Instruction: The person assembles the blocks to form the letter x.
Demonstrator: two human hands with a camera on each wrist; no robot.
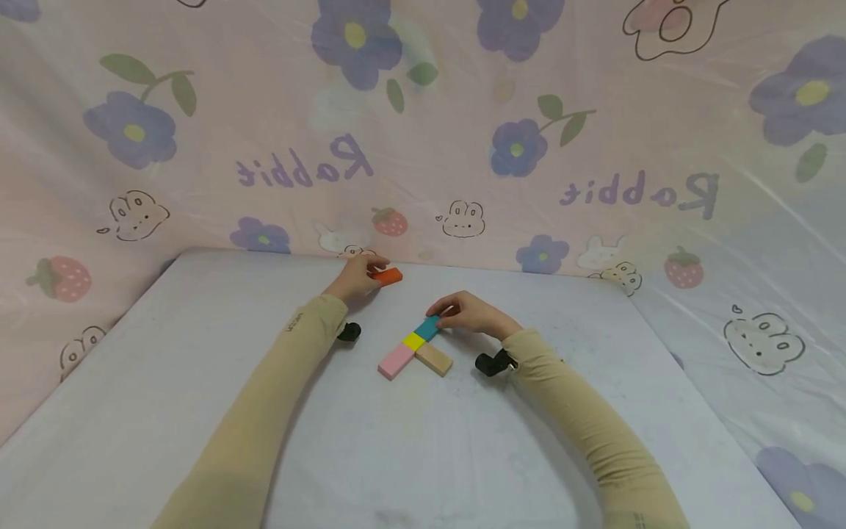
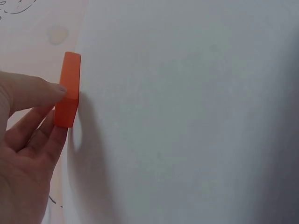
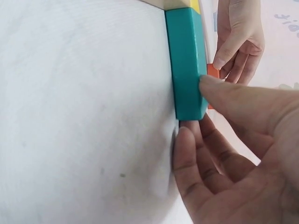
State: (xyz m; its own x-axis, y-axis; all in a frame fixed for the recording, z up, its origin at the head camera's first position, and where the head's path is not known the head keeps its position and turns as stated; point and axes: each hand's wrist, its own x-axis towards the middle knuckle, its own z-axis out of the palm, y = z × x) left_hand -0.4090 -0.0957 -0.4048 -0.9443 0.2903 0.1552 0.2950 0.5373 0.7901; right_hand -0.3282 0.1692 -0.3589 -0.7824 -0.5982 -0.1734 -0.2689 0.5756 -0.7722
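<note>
My left hand (image 1: 355,279) pinches an orange block (image 1: 390,277) near the back of the table, thumb on one face and fingers on the other. In the left wrist view the orange block (image 2: 70,81) shows its narrow edge. Nearer the middle, my right hand (image 1: 471,314) grips the outer end of a teal block (image 1: 428,327), with the thumb on the block's edge and the fingers curled at its end. The teal block lies in line with a yellow block (image 1: 413,341) and a pink block (image 1: 396,362). A tan block (image 1: 435,361) slants off beside the yellow one.
A white-covered table (image 1: 410,455) carries the blocks. Behind it hangs a pale curtain (image 1: 423,162) printed with flowers, rabbits and strawberries. Black wrist cameras show under the left cuff (image 1: 350,332) and the right cuff (image 1: 492,364).
</note>
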